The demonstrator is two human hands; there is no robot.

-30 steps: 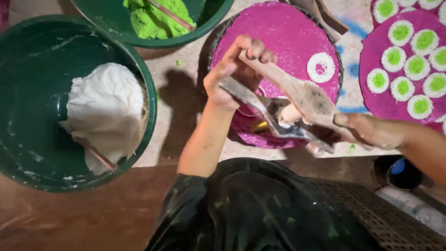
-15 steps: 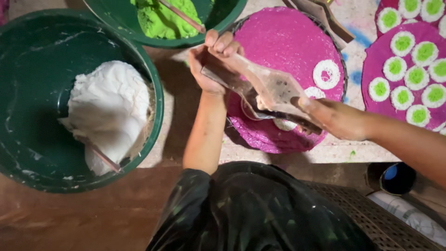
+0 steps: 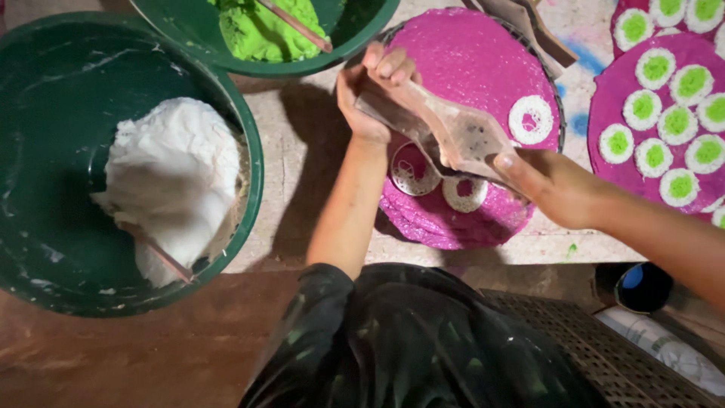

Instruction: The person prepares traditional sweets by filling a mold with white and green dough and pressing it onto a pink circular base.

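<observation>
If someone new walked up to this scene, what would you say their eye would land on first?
Probably the bright pink round tray at top centre, over which the left hand and right hand hold a wooden press by its two ends. Next, the white dough heaped in the big green tub on the left. On the right, a second pink tray carries rows of white discs with green centres.

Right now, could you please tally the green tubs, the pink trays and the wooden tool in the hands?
Green tubs: 2
Pink round trays: 2
Wooden press, gripped by left hand and right hand: 1
Total: 5
</observation>
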